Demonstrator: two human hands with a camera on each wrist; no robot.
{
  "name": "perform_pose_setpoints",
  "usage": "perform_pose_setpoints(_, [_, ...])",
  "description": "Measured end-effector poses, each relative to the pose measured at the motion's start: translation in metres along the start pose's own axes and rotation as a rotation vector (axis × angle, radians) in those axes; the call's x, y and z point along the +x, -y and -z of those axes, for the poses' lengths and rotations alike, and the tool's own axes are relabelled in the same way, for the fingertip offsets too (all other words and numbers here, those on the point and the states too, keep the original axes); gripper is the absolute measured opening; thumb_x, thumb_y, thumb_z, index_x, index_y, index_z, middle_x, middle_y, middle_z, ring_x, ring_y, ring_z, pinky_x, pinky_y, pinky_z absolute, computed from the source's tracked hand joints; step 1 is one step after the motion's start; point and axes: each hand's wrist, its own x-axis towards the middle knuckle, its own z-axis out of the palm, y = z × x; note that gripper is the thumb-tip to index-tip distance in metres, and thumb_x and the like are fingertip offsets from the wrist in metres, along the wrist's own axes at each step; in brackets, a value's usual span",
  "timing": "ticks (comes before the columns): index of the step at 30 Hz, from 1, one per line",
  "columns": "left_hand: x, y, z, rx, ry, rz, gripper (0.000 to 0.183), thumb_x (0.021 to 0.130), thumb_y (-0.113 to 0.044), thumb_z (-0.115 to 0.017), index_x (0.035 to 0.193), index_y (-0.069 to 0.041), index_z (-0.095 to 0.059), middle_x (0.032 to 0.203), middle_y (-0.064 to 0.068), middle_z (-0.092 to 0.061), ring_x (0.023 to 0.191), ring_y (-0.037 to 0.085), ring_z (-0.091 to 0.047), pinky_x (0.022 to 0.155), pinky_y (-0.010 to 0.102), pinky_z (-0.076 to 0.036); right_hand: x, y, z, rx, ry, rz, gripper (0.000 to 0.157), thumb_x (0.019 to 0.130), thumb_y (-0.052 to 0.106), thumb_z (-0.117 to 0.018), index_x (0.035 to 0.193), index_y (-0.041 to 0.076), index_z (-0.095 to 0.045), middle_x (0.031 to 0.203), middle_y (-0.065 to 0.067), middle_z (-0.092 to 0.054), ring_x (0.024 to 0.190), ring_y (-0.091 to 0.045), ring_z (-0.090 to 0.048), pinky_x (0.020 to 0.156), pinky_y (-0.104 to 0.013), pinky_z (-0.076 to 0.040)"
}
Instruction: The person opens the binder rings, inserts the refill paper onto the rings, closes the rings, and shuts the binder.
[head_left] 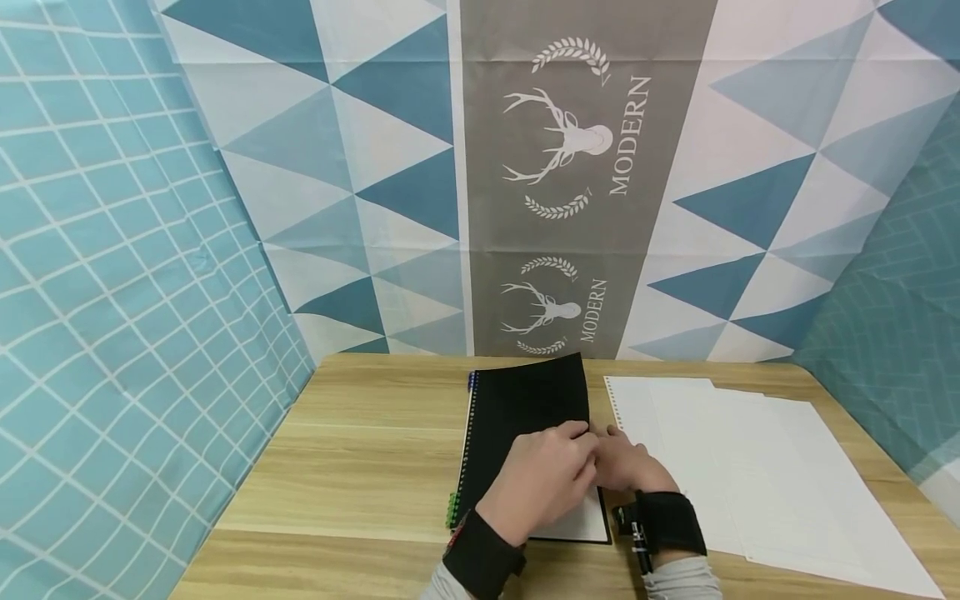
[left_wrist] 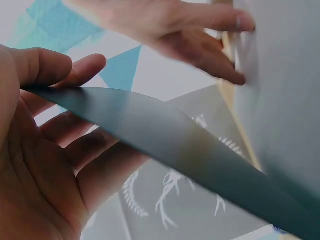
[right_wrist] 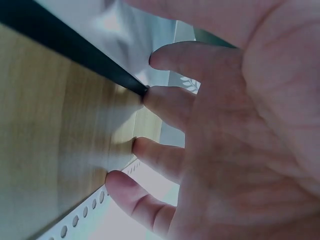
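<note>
- Two hands work at the notebook, which lies on the bench, its row of binding holes along its left side
- Left hand: reaches over the notebook and pinches the free right edge of its black cover, the sheet held between its digits and bowed up off the notebook
- Right hand: just beside the notebook's right edge, fingers spread and slightly bent, gripping nothing that shows; which fingertips touch the notebook cannot be told for sure
- White page: under the raised cover, at the notebook's lower right, with a dark border below it
- Green binding piece at the notebook's lower left corner, blue binding piece at its upper left
- Loose white sheets: overlapping to the right of the notebook, punched holes along the side facing it
- Patterned cloth with deer heads and "MODERN": upright behind the notebook
</note>
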Motion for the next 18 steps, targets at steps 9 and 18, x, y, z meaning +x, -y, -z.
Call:
perform_pose_setpoints(9, [-0.002, 0.013, 0.026, -0.007, -0.061, 0.061, 0.019, 0.099, -0.02, -0.06, 0.107, -0.022, -0.078, 0.127, -0.001, -0.072, 0.092, 0.007, -0.075, 0.062, 0.019, -0.056, 0.002, -0.002, -0.005, 0.023, 0.001, -0.025, 0.083, 0.082, 0.025, -0.081, 0.156, 0.014, -0.042, 0.163, -0.021, -0.036, 0.149, -0.056, -0.024, 0.105, -0.084, -0.023])
perform_pose_setpoints(18, [-0.006, 0.022, 0.049, -0.038, -0.07, 0.115, 0.021, 0.097, -0.016, -0.06, 0.111, -0.019, -0.076, 0.129, 0.001, -0.071, 0.102, 0.009, -0.075, 0.068, 0.023, -0.059, 0.007, -0.002, -0.007, -0.005, 0.0, -0.046, 0.078, 0.083, 0.026, -0.08, 0.152, 0.011, -0.047, 0.163, -0.02, -0.037, 0.149, -0.054, -0.027, 0.106, -0.082, -0.025])
